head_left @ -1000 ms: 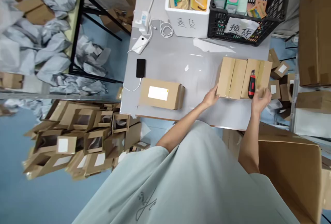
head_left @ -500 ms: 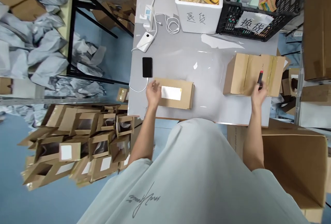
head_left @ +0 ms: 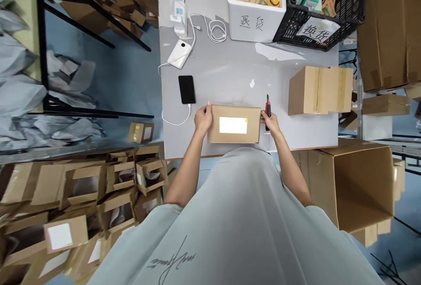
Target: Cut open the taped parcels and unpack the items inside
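A closed cardboard box (head_left: pixel 234 137) with a white label lies near the front edge of the grey table. My left hand (head_left: pixel 203 119) grips its left end, thumb at the upper corner. At the other end, my right hand (head_left: pixel 271 122) holds a red and black utility knife (head_left: pixel 268 108), blade pointing away from me. Fingers of that hand also touch the box's right side. To the left, a black phone (head_left: pixel 187 90) lies face up with a white cable plugged in.
Further right on the table (head_left: pixel 223 74) stand taped cardboard boxes (head_left: pixel 311 90). Along the back are a white foam bin (head_left: pixel 256 24) and a black crate (head_left: pixel 345 8). A power bank (head_left: pixel 180 53) lies at left. Opened boxes (head_left: pixel 85 184) pile up on the floor; a large open carton (head_left: pixel 362 188) stands at right.
My right hand has moved left with the utility knife, from the taped boxes to the labelled box's right end. My left hand has closed on that box, which now sits squarer.
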### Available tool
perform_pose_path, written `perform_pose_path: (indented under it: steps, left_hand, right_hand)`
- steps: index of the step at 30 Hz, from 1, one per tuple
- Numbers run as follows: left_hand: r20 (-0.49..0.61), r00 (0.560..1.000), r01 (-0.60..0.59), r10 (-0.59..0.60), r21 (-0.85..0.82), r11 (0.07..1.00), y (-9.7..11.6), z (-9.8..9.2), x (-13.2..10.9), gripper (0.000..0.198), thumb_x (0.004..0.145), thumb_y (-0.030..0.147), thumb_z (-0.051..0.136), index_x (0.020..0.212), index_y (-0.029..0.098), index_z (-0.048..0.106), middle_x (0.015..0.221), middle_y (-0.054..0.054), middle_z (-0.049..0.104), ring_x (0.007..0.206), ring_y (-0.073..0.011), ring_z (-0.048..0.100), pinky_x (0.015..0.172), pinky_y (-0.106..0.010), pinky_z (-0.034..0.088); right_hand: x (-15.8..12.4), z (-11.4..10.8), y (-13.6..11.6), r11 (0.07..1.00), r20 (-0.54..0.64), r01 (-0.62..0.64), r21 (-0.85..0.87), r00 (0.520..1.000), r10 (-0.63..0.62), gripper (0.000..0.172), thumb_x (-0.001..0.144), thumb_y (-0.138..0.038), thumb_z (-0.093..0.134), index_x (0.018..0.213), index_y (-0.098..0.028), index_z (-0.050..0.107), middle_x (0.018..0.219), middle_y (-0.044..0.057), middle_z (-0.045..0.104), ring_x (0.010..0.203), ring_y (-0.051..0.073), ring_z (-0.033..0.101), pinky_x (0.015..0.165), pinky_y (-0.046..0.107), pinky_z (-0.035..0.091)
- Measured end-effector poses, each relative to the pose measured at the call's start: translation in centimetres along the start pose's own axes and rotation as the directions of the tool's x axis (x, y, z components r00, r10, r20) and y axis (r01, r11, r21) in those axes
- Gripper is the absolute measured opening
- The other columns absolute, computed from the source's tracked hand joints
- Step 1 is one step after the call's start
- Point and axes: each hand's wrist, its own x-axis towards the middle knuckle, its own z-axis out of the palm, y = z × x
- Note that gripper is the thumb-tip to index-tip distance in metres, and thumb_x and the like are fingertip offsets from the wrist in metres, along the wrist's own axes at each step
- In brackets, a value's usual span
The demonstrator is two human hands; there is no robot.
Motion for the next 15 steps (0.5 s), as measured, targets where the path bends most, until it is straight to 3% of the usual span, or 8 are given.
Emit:
perform_pose_path:
  steps: [4, 7, 11, 15]
  left_hand:
    - [0.020, 0.997, -0.068, 0.070, -0.049, 0.996, 0.4, 0.7, -4.2, 0.042, 0.104, 0.057, 0.067, 0.117, 0.019, 0.080, 0.123, -0.013, 0.079, 0.118, -0.0313, 0.076, 0.114, -0.047, 0.060]
    - [0.061, 0.992, -0.097, 0.109, -0.174, 0.980, -0.1, 2.4, -7.9, 0.048, 0.091, 0.039, 0.080, 0.136, 0.022, 0.076, 0.139, -0.012, 0.072, 0.125, -0.0300, 0.077, 0.117, -0.047, 0.063]
    - [0.100, 0.987, -0.097, 0.129, -0.280, 0.955, -1.4, 4.9, -11.3, 0.049, 0.087, 0.027, 0.077, 0.135, 0.022, 0.071, 0.139, -0.012, 0.066, 0.132, -0.0298, 0.076, 0.118, -0.047, 0.065]
    - [0.127, 0.978, -0.127, 0.164, -0.258, 0.958, -2.2, 5.2, -11.8, 0.051, 0.087, 0.026, 0.078, 0.137, 0.022, 0.068, 0.139, -0.012, 0.064, 0.135, -0.0302, 0.073, 0.118, -0.048, 0.065]
  right_hand:
    - [-4.5, -3.8, 0.6, 0.992, -0.072, 0.117, 0.048, 0.991, -0.113, 0.064, 0.091, -0.073, 0.080, 0.126, -0.019, 0.080, 0.129, 0.014, 0.085, 0.128, 0.035, 0.080, 0.106, 0.052, 0.070]
    - [-7.1, -6.1, 1.3, 0.985, -0.158, 0.159, -0.066, 0.973, -0.168, 0.066, 0.094, -0.073, 0.075, 0.132, -0.019, 0.082, 0.137, 0.013, 0.084, 0.139, 0.036, 0.075, 0.118, 0.053, 0.063]
    - [-7.8, -7.7, 2.1, 0.964, -0.203, 0.118, -0.239, 0.965, -0.169, 0.072, 0.089, -0.079, 0.076, 0.127, -0.018, 0.084, 0.139, 0.015, 0.084, 0.145, 0.038, 0.071, 0.129, 0.055, 0.053]
    - [-7.2, -8.9, 1.4, 0.955, -0.168, 0.081, -0.285, 0.977, -0.133, 0.074, 0.089, -0.080, 0.073, 0.128, -0.017, 0.081, 0.135, 0.017, 0.084, 0.133, 0.037, 0.075, 0.115, 0.056, 0.063]
